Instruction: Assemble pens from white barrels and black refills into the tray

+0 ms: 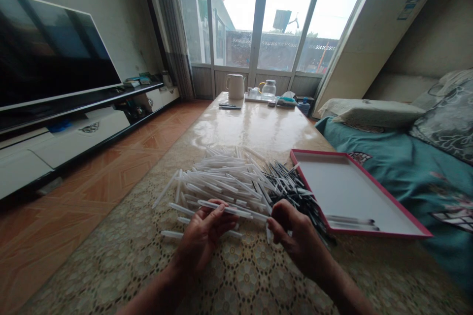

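My left hand [209,224] pinches a white translucent pen barrel [225,209] between thumb and fingers, held nearly level above the table. My right hand [290,226] is closed on the end of a thin pale pen refill [260,216], which lines up with the barrel's right end. Whether its tip is inside the barrel is too fine to tell. Just beyond my hands lies a heap of loose white barrels [218,177]. Against its right side rests a pile of dark-tipped refills [291,184], partly behind my right hand.
A shallow pink-edged box lid [354,182] on the right holds several pens [353,221] near its front edge. At the table's far end stand a beige jug [235,86], a glass pot [269,88] and a tissue pack [286,101]. A teal-covered sofa [388,157] borders the right.
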Demonstrator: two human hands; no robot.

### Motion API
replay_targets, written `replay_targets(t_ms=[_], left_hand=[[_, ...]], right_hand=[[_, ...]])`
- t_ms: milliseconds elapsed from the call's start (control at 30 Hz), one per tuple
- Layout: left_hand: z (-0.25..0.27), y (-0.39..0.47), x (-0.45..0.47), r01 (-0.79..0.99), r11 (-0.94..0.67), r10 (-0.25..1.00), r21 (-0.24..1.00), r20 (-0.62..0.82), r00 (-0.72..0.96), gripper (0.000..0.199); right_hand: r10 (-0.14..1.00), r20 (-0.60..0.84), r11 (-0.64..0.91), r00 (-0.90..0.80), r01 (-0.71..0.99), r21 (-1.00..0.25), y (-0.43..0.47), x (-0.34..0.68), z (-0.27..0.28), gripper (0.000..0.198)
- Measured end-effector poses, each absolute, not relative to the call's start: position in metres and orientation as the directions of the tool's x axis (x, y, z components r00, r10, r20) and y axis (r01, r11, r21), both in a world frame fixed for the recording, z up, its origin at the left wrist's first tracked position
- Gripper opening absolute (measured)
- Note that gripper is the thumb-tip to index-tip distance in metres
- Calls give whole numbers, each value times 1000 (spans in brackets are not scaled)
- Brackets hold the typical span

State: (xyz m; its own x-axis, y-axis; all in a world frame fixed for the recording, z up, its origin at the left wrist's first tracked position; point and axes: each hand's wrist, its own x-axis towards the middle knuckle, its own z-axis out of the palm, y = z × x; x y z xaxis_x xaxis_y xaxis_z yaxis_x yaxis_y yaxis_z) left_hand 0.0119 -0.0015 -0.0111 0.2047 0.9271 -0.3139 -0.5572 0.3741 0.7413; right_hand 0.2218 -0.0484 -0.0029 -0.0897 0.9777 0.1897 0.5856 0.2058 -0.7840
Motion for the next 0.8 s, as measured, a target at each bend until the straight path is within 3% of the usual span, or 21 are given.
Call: replay_targets(t_ms=[67, 167, 500, 800], left_hand=[[-11, -2, 13, -545, 381, 925, 747, -316, 213, 16], [-12, -3, 13, -539, 386, 923, 749, -315, 223, 19], [-14, -4, 13, -544, 395, 918, 740, -297, 262, 23], [-14, -5, 15, -525, 400, 915, 752, -293, 278, 27]], right_hand=[[975, 221, 211, -26, 425, -880, -49, 212, -6, 15], [965, 261, 236, 40, 312, -920, -50, 199, -13, 11], [942, 332, 279, 46, 444, -852, -51, 192, -15, 3], [952, 300, 255, 54, 401, -880, -51, 193, -16, 6]])
